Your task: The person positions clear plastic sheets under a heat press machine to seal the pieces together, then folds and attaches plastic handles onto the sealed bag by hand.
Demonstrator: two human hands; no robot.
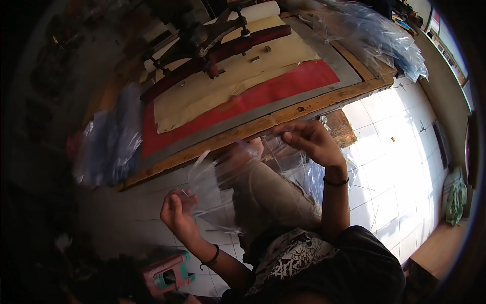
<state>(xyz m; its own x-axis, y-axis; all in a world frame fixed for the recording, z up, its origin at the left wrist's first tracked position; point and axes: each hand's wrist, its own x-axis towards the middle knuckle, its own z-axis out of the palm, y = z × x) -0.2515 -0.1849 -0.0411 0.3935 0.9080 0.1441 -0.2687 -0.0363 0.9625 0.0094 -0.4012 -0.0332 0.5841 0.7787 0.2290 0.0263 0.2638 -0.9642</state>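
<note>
A clear plastic sheet or bag (217, 197) stretches over my lap between my two hands; which of the two it is, I cannot tell. Its left edge is pinched by my left hand (178, 215), thumb up, low on the left. Higher and to the right, my right hand (316, 144) grips the other end with thumb and fingers, close to the worktable's wooden edge (253, 126). The film is see-through and partly blurred. Beneath it lies my bent leg (276, 195) in brownish trousers.
On the worktable, a dark metal press (202, 45) stands over tan paper (202, 101) and a red sheet (248, 104). Clear plastic piles lie at its left (109, 142) and right (374, 38) ends. A pink stool (167, 273) stands lower left, a green bag (455, 197) far right.
</note>
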